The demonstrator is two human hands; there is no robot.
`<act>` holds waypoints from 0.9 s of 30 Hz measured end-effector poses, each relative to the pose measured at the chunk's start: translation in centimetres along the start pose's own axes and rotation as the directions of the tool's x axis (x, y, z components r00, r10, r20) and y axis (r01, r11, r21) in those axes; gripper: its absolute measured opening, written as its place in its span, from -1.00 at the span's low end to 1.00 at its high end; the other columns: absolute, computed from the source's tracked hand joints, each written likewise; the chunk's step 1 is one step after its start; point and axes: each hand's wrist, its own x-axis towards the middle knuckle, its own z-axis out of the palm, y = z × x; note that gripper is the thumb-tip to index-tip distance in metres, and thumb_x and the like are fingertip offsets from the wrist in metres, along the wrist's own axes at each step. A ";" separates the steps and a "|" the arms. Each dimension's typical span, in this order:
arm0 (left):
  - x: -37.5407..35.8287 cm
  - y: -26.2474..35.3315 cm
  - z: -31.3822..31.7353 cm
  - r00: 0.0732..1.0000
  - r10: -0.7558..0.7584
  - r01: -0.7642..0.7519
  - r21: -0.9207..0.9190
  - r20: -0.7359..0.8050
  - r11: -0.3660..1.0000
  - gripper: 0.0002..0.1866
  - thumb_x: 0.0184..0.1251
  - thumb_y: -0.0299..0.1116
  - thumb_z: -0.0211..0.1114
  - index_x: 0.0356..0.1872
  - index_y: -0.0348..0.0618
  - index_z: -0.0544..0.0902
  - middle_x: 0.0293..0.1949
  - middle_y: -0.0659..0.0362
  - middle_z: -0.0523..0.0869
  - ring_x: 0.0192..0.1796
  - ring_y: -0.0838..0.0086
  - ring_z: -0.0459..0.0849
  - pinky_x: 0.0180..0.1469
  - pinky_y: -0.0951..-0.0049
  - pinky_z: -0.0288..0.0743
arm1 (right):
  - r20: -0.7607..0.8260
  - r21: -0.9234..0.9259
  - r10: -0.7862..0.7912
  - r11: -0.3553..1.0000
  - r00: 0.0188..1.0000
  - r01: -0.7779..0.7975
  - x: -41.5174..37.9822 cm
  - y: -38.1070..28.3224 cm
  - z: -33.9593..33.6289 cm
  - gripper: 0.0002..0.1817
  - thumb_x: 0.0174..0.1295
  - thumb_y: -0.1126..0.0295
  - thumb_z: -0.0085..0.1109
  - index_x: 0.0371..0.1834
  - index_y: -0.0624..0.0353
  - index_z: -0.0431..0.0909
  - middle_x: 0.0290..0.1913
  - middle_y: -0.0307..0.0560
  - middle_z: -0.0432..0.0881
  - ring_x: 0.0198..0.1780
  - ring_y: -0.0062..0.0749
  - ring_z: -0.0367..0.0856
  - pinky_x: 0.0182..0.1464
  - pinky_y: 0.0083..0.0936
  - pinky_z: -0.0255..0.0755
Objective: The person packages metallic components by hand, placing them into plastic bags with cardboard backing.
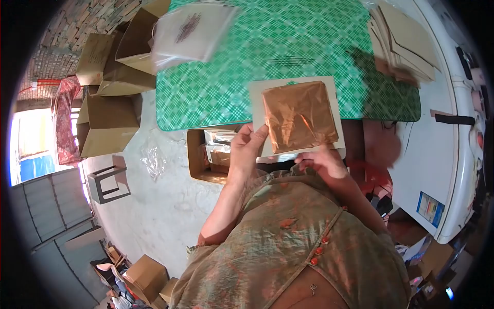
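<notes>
In front of my body, over the near edge of the green table, I hold a pale square card (256, 103) with a folded copper-coloured foil sheet (299, 117) lying on it. My left hand (247, 147) pinches the card's left edge, its thumb by the foil. At the lower right corner, my right hand (325, 160) grips the card from the near side; some of its fingers are hidden beneath. The foil looks shiny and creased, and the card shows as a border around it.
A green checked tablecloth (314, 41) covers the table. Clear plastic bags (193, 31) lie at its far left, and a stack of card sheets (404, 41) at the right. An open carton (195, 159) with packets stands below the table edge. Cardboard boxes (110, 121) line the left.
</notes>
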 end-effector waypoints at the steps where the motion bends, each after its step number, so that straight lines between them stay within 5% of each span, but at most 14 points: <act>1: 0.1 0.0 -0.3 1.000 -0.009 0.009 0.024 -0.006 1.000 -0.84 0.74 -0.32 0.35 0.04 -0.21 0.70 -0.11 0.23 0.85 -0.13 0.64 0.76 -0.10 0.53 0.61 | -0.063 -0.060 -0.017 0.998 0.998 0.014 -0.9 -0.4 -0.8 -0.35 0.71 -0.05 0.13 0.55 0.25 0.33 0.21 0.19 0.73 0.09 -0.11 0.81 0.04 -0.25 0.70; 2: 0.2 0.0 -0.7 1.000 -0.018 0.019 0.048 -0.012 0.999 -0.84 0.74 -0.29 0.35 0.01 -0.17 0.70 -0.25 0.29 0.85 -0.34 0.67 0.75 -0.38 0.56 0.60 | -0.061 0.017 -0.067 0.998 0.996 0.068 -1.4 -1.0 -1.5 -0.38 0.76 -0.04 0.00 0.56 0.27 0.35 0.20 0.15 0.73 0.09 -0.14 0.80 0.06 -0.26 0.68; 3: 0.3 -0.3 -1.4 1.000 -0.007 0.006 0.084 0.019 0.996 -0.85 0.74 -0.29 0.35 0.01 -0.16 0.71 -0.24 0.32 0.84 -0.31 0.70 0.73 -0.33 0.59 0.57 | -0.058 0.095 -0.116 0.988 0.992 0.121 -2.0 -1.5 -2.1 -0.39 0.81 -0.02 -0.13 0.57 0.30 0.36 0.19 0.12 0.74 0.09 -0.18 0.78 0.08 -0.27 0.66; 5: -0.2 -0.8 -2.2 0.997 -0.008 -0.002 0.126 0.077 0.992 -0.86 0.75 -0.31 0.33 0.05 -0.14 0.71 -0.16 0.37 0.82 -0.20 0.76 0.69 -0.15 0.65 0.52 | -0.222 -0.229 -0.311 0.938 0.924 0.261 -2.7 -3.8 0.3 -0.48 0.81 0.08 -0.10 0.50 0.31 0.46 0.11 -0.02 0.75 0.05 -0.38 0.75 0.09 -0.38 0.62; 9: -1.5 -0.1 -1.4 0.991 -0.126 0.125 0.024 0.050 0.992 -0.80 0.75 -0.31 0.29 0.18 -0.16 0.68 0.05 0.34 0.78 0.04 0.73 0.66 0.19 0.59 0.50 | -0.245 -0.582 -0.498 0.762 0.832 0.284 -2.4 -4.6 0.9 -0.67 0.75 0.25 0.02 0.26 0.29 0.60 -0.09 -0.23 0.66 -0.08 -0.61 0.58 0.02 -0.53 0.48; 10: -1.4 -0.2 -1.8 0.985 -0.165 0.167 -0.056 0.045 0.984 -0.67 0.74 -0.31 0.29 0.35 -0.21 0.63 0.20 0.26 0.77 0.18 0.66 0.68 0.32 0.53 0.50 | -0.265 -0.593 -0.476 0.767 0.839 0.248 -2.3 -4.7 0.7 -0.71 0.73 0.28 0.05 0.19 0.28 0.61 -0.14 -0.26 0.62 -0.10 -0.63 0.52 0.00 -0.54 0.44; 14: -0.8 0.1 -1.6 0.980 -0.131 0.133 -0.005 0.148 0.991 -0.53 0.73 -0.34 0.31 0.52 -0.26 0.56 0.34 0.16 0.77 0.32 0.59 0.70 0.43 0.47 0.53 | -0.308 -0.612 -0.463 0.765 0.831 0.199 -1.9 -4.7 0.8 -0.82 0.68 0.36 0.14 0.01 0.26 0.62 -0.26 -0.37 0.50 -0.19 -0.72 0.37 -0.12 -0.60 0.31; 18: -0.2 -0.3 -1.7 0.989 -0.126 0.119 0.097 0.073 0.988 -0.59 0.74 -0.33 0.32 0.45 -0.27 0.66 0.32 0.14 0.79 0.32 0.56 0.71 0.45 0.46 0.52 | -0.253 -0.624 -0.465 0.749 0.848 0.224 -1.5 -5.0 -0.1 -0.85 0.67 0.41 0.19 -0.09 0.27 0.58 -0.31 -0.46 0.42 -0.24 -0.81 0.29 -0.24 -0.65 0.20; 24: -0.1 -0.1 -0.7 0.984 -0.179 0.179 0.006 -0.024 0.984 -0.54 0.74 -0.28 0.34 0.49 -0.28 0.64 0.34 0.14 0.79 0.37 0.55 0.69 0.47 0.46 0.49 | -0.303 -0.598 -0.465 0.772 0.832 0.213 -0.5 -4.6 -0.4 -0.81 0.65 0.40 0.26 -0.15 0.26 0.54 -0.36 -0.50 0.37 -0.29 -0.83 0.25 -0.30 -0.65 0.14; 27: 0.7 -0.6 -1.1 0.988 -0.155 0.155 0.011 0.026 0.988 -0.59 0.77 -0.22 0.31 0.39 -0.28 0.68 0.32 0.11 0.80 0.29 0.46 0.76 0.32 0.37 0.65 | -0.300 -0.528 -0.495 0.798 0.816 0.290 0.3 -3.8 -0.9 -0.82 0.63 0.39 0.30 -0.04 0.28 0.55 -0.37 -0.47 0.44 -0.32 -0.81 0.28 -0.32 -0.61 0.18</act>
